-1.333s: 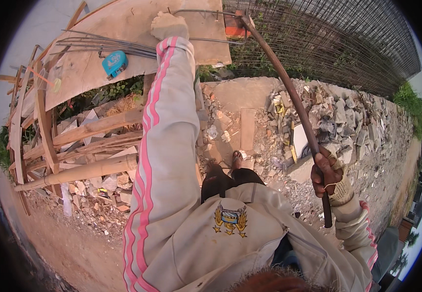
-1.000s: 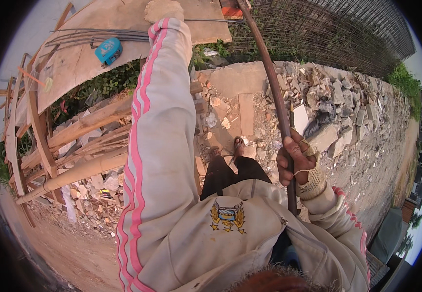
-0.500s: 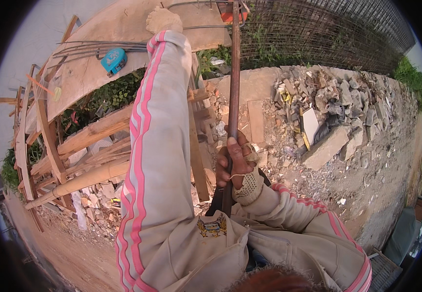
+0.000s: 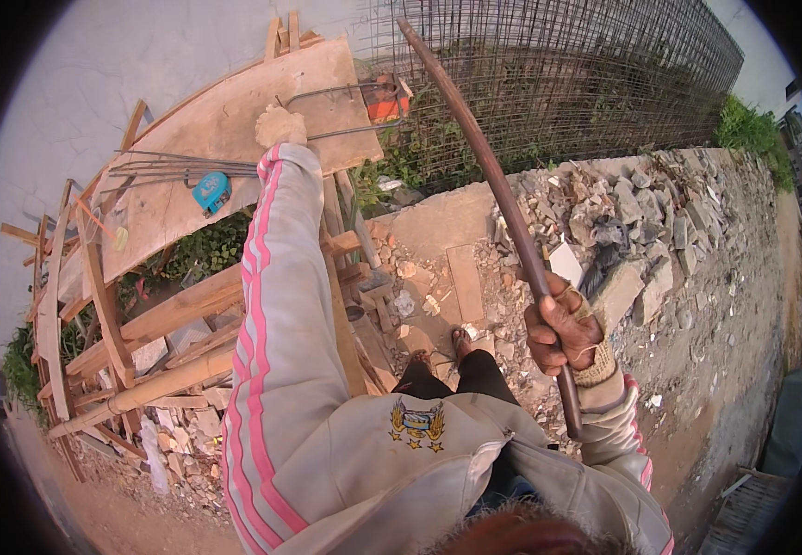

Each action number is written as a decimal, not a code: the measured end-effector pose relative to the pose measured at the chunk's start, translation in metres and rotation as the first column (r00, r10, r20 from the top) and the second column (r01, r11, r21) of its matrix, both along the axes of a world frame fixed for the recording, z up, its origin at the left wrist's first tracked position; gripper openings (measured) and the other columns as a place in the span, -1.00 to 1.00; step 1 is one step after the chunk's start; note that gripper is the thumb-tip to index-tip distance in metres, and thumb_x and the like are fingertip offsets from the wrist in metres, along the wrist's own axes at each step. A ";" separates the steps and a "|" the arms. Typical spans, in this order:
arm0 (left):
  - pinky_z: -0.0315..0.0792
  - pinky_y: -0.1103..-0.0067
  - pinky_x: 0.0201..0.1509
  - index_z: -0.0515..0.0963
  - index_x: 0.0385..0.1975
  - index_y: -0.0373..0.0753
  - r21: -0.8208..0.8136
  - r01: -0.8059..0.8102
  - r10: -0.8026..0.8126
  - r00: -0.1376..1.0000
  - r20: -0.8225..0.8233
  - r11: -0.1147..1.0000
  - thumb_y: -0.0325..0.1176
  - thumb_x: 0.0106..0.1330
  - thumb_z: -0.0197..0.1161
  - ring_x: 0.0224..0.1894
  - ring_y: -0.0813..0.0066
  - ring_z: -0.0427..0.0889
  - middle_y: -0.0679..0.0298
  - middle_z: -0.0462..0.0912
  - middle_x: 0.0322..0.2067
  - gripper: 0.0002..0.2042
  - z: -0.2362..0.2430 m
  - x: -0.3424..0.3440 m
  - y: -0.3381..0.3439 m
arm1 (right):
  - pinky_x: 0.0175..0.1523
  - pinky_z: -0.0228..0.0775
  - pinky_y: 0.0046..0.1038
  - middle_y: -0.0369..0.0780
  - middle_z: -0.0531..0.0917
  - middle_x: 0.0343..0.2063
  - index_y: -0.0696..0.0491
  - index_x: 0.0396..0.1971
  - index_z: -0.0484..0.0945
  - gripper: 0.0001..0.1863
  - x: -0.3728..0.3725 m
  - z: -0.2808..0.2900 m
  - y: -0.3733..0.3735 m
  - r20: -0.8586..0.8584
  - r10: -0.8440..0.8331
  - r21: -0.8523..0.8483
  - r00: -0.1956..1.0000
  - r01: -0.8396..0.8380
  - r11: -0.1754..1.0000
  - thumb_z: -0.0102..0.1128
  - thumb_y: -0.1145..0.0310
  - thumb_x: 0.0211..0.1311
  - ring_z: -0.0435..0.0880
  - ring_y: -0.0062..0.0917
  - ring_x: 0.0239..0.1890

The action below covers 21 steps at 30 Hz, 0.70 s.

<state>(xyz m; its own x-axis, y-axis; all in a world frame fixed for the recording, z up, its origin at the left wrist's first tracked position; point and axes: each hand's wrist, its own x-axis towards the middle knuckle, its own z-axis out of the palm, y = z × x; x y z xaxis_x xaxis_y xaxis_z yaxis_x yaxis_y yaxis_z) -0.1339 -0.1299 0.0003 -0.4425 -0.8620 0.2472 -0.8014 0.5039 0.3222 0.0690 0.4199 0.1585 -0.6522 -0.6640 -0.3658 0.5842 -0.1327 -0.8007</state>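
My left hand (image 4: pixel 280 127), in a cream knitted glove, rests on a wooden board. Its fingers look closed round one leg of a bent steel rod (image 4: pixel 341 132), though the glove hides most of the grip. Several straight steel rods (image 4: pixel 174 168) lie on the board beside my left sleeve. A turquoise tape measure (image 4: pixel 211 192) sits at the board's near edge. My right hand (image 4: pixel 563 326), its glove cuff at the wrist and its fingers bare, is wrapped round the lower part of a long dark brown bar (image 4: pixel 493 166). The bar slants up and left, its far end in the air.
The wooden board (image 4: pixel 206 111) stands on a rough timber frame (image 4: pixel 179 314) at the left. An orange-red piece (image 4: pixel 387 109) is at its right end, before a wire-mesh stack (image 4: pixel 586 74). A rubble heap (image 4: pixel 632 222) lies right, with loose debris round my feet (image 4: pixel 447 350).
My right hand has swung the bar out to the right, and the bar's far end has come away from the orange-red piece. The left hand stays at the bent rod.
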 end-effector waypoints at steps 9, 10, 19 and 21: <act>0.49 0.55 -0.48 0.66 -0.10 -0.25 0.548 0.449 -0.010 0.780 -0.626 0.706 -0.32 0.19 0.26 -0.23 0.40 0.68 0.13 0.73 -0.28 -0.71 0.088 -0.029 -0.017 | -0.66 0.13 -0.63 -0.39 0.38 -0.65 0.01 -0.09 0.41 -0.66 -0.039 -0.022 0.056 -0.533 -0.204 0.110 0.821 0.307 0.945 0.33 0.23 0.28 0.27 -0.74 -0.74; 0.50 0.52 -0.46 0.66 -0.06 -0.20 0.375 0.617 -0.121 0.612 -0.782 0.692 -0.30 0.20 0.26 -0.29 0.37 0.69 0.16 0.74 -0.31 -0.69 0.103 -0.031 -0.003 | -0.66 0.14 -0.63 -0.38 0.39 -0.64 0.00 -0.16 0.41 -0.69 -0.053 -0.029 0.055 -0.573 -0.192 0.072 0.797 0.283 0.956 0.34 0.23 0.28 0.28 -0.73 -0.74; 0.53 0.51 -0.24 0.66 0.00 -0.09 -0.364 0.748 -0.830 0.525 -0.188 0.556 -0.21 0.32 0.24 -0.18 0.31 0.70 0.22 0.74 -0.25 -0.71 0.201 -0.026 0.072 | -0.71 -0.05 -0.61 -0.52 0.30 -0.74 -0.06 -0.37 0.45 -0.79 -0.189 -0.100 0.021 -0.558 -0.061 0.319 0.828 0.282 0.905 0.35 0.26 0.29 0.20 -0.80 -0.78; 0.54 0.51 -0.23 0.66 0.00 -0.08 -0.400 0.743 -0.833 0.541 -0.114 0.537 -0.21 0.33 0.24 -0.17 0.31 0.69 0.23 0.74 -0.25 -0.71 0.207 -0.026 0.077 | -0.71 -0.03 -0.60 -0.51 0.31 -0.74 -0.06 -0.39 0.44 -0.77 -0.220 -0.108 0.011 -0.568 0.000 0.339 0.823 0.234 0.911 0.36 0.25 0.28 0.21 -0.78 -0.78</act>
